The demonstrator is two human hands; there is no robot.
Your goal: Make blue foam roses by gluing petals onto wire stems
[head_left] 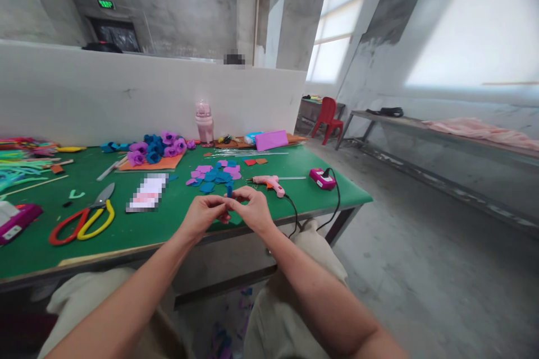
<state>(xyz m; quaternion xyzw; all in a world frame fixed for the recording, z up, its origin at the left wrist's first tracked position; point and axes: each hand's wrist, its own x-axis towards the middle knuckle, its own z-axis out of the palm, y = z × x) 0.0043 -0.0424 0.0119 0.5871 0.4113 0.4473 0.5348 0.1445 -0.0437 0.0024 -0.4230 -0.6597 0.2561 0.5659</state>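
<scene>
A small blue crepe-paper piece (229,188) stands upright between my fingertips, above the near edge of the green table (168,230). My left hand (206,212) pinches it from the left, thumb and forefinger together. From the other side my right hand (252,206) closes on the same piece, the thumbs nearly meeting. Just beyond lie loose blue and purple paper petals (217,176). To the right of them rests a pink hot glue gun (272,184), its nozzle pointing left. Whether a stem runs down inside my fingers is hidden.
Scissors (86,219) with red and yellow handles lie left, near a blurred-out card (148,193). Finished paper flowers (155,147) sit on orange paper behind. A pink bottle (205,123) stands by the white partition (160,95). The glue gun's cord runs near a magenta power socket (322,178).
</scene>
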